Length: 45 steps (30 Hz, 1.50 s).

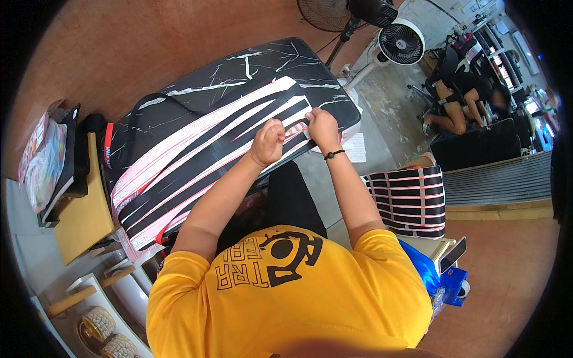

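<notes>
Right hand (323, 129): thumb and fingertips are pressed together, and the end of a short striped strip appears to be pinched there.
Left hand (268, 143): fingers are curled in tightly; the other end of the strip is met at their edge, but whether it is gripped cannot be told.
Short striped strip (296, 129): in orange-pink and white, it is spanned between the two hands, above the near edge of the table.
Step in hand: a strip end appears to be handled or straightened by the fingers.
Next move: a firm pinch on both ends seems called for, with the strip kept flat and untwisted.
Long strips (206, 142): in black, white and pink, they are fanned out to the left of the left hand, partly covered by its forearm.
Table (316, 65): its black, white-veined top is extended beyond both hands.
Striped bundle (412, 206): it is placed to the right of the right forearm, with its underside hidden.
Hard to make out: the strip's ends are covered by fingers; far right of the right hand, a bent-over person (462, 98) is shown too small for the work to be read.
</notes>
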### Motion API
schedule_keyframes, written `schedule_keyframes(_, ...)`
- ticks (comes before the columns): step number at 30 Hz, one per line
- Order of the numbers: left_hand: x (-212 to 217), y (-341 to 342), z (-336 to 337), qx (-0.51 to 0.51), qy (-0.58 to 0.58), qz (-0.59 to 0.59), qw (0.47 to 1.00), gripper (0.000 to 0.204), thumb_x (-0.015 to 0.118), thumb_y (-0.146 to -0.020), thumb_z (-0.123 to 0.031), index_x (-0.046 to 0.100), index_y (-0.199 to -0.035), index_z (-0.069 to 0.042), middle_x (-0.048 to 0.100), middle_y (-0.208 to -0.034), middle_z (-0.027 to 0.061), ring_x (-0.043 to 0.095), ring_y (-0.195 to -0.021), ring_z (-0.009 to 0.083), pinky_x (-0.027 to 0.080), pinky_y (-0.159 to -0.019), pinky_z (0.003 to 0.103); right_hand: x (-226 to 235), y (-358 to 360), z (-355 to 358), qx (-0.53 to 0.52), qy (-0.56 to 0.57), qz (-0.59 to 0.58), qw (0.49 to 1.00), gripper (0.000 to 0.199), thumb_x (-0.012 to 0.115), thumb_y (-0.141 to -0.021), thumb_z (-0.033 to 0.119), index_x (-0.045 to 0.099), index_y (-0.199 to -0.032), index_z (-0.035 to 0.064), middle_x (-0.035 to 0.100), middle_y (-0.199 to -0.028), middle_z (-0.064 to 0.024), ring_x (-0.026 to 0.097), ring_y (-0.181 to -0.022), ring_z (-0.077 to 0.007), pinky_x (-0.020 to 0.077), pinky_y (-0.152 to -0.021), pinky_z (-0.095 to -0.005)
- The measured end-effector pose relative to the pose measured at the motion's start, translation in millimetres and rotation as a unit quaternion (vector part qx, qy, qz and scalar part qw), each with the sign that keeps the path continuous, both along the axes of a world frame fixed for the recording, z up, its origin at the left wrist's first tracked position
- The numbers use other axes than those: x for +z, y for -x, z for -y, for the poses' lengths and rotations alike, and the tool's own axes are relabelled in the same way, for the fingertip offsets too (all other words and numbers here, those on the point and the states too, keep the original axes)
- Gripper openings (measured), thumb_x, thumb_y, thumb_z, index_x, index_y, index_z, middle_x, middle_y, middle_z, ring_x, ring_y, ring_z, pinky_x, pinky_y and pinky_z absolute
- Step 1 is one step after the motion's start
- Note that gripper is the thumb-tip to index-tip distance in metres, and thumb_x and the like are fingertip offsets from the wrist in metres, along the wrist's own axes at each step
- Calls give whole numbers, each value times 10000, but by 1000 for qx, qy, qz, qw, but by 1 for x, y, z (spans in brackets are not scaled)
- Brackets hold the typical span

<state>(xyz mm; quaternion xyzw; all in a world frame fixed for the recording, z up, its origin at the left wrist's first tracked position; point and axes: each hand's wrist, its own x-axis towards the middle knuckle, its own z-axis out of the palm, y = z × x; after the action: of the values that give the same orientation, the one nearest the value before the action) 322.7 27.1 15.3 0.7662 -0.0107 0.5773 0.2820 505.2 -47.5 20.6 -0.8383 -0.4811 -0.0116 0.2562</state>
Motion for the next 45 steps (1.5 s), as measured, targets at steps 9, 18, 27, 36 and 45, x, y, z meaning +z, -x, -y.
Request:
schedule_keyframes(9,27,7,6,-25,-33,28,999,230,547,-733,118,494,-906,-23,546,-827,153,565,-727,323,483,-627,378,-8,-5,-2,2,-13,53,999,234,622,-921,249,636,-847,27,657,-843,-198,653,-796,-398,513,-717,-496)
schedule_keyframes(18,55,10,8,38,66,-36,996,47,570,-910,-19,530,-933,-9,555,-875,159,566,-756,332,486,-660,380,-9,-14,12,66,-124,-96,985,173,586,-940,149,683,-1038,45,692,-1000,-180,660,-845,-360,524,-758,-415)
schedule_keyframes(27,39,9,2,62,174,-49,982,56,541,-961,-50,532,-928,-6,547,-879,149,548,-744,290,460,-662,354,9,-37,45,225,-3,-348,910,220,699,-868,90,734,-1084,107,534,-1412,-140,591,-1134,-215,471,-942,-317)
schedule_keyframes(36,52,13,4,45,147,-80,985,47,548,-935,-30,545,-897,-3,544,-852,138,553,-726,278,453,-644,344,-2,-19,34,178,-62,-159,969,83,717,-774,28,640,-805,21,595,-1303,-158,600,-1133,-359,471,-941,-403)
schedule_keyframes(45,100,24,49,-56,126,-244,960,54,606,-847,-50,578,-833,-5,535,-787,149,547,-705,336,437,-638,386,-16,-9,21,115,-56,-82,988,84,692,-722,6,613,-737,30,615,-1257,-144,602,-1037,-412,477,-884,-459)
